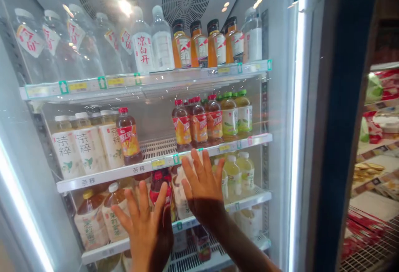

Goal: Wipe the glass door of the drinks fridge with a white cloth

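Note:
Both hands are raised, palms forward, before the lit shelves of a drinks cooler. My left hand (148, 230) has its fingers spread and holds nothing, beside a dark bottle with a red label (159, 186) on the third shelf. Higher and to the right, my right hand (202, 189) is also spread and bare, its fingertips overlapping the edge of the second shelf (162, 161) in view. I cannot tell whether either hand touches anything. On that shelf stand a single red-capped tea bottle (128, 139) and, across a gap, several similar red-capped bottles (199, 122).
Clear water bottles (143, 47) and amber bottles with black caps (216, 45) line the top shelf. White-labelled bottles (87, 147) stand left, green-capped ones (230, 116) right. A bright light strip (296, 139) and dark frame (343, 118) border the cooler; other goods shelves (378, 147) lie beyond.

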The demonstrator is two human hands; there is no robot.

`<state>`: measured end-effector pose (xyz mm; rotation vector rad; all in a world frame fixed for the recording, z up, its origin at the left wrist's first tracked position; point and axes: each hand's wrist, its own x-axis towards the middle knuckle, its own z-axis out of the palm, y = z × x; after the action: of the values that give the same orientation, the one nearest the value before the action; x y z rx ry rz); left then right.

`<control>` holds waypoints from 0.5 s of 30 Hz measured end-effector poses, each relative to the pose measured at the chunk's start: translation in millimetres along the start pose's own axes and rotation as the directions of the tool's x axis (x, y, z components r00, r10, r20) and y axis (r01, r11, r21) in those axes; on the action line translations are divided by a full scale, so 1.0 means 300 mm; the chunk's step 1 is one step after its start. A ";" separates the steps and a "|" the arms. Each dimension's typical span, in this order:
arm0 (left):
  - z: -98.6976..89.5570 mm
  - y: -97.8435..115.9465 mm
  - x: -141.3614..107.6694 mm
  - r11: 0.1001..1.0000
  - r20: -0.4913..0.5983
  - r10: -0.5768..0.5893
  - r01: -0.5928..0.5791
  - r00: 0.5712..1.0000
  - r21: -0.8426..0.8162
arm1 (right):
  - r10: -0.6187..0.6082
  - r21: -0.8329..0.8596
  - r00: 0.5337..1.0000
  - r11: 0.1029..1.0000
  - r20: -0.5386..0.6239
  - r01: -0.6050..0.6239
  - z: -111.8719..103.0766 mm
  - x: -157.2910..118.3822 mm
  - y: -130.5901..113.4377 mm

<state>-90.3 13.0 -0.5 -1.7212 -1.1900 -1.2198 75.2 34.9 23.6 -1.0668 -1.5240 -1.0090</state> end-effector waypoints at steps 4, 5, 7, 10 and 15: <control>0.042 0.143 0.033 0.999 -0.030 0.027 -0.027 0.999 -0.021 | -0.025 -0.012 0.999 1.000 0.038 0.026 -0.032 -0.054 0.165; 0.051 0.178 0.042 0.999 -0.038 0.031 -0.032 0.999 -0.022 | -0.043 -0.018 0.998 0.999 0.051 0.044 -0.040 -0.076 0.209; 0.070 0.248 0.062 0.999 -0.054 0.043 -0.044 0.998 -0.026 | -0.049 -0.030 0.998 0.998 0.029 0.050 -0.058 -0.100 0.304; 0.100 0.351 0.093 0.996 -0.085 0.067 -0.072 0.994 -0.056 | 0.017 -0.034 1.000 0.999 -0.024 -0.017 -0.086 -0.075 0.453; 0.144 0.501 0.132 0.988 -0.087 0.105 -0.113 0.991 -0.101 | 0.018 -0.017 0.999 1.000 -0.028 -0.019 -0.120 -0.099 0.603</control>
<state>69.8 13.6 18.5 -1.7717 -0.9859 -1.2940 261.7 44.9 17.3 -1.0729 -1.4831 -1.0213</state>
